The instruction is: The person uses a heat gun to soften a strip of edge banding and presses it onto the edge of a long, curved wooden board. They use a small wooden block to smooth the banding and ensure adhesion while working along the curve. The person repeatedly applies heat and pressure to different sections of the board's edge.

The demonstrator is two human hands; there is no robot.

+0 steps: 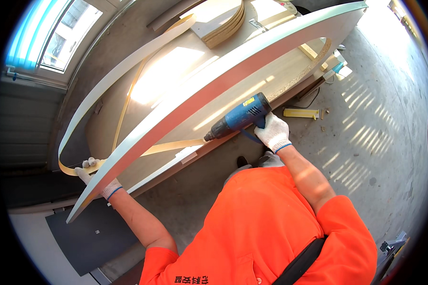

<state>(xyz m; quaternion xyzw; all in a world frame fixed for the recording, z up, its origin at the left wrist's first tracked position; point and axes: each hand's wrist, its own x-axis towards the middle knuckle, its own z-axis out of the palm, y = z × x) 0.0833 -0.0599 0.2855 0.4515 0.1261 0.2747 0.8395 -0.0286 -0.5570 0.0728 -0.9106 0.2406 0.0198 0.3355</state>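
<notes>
My right hand (273,133), in a white knit glove, is closed round the handle of a blue heat gun (245,115). Its dark nozzle points left, close to a thin strip of edge banding (178,145). That strip, white outside and yellowish inside, bends in a long loop on the left. My left hand (91,175), also gloved, grips the loop at its lower bend, beside the pointed end of a large curved panel (195,88). The panel stands in front of part of the strip and of the left hand. Its edge is white, with a reddish tint on the inner face.
Beneath the panel is a work table (164,104), with stacked curved boards (226,26) at its far side. A yellow tool-like piece (300,113) lies on the concrete floor (366,156) at the right. A dark grey sheet (92,237) is at lower left, a window (71,35) at upper left.
</notes>
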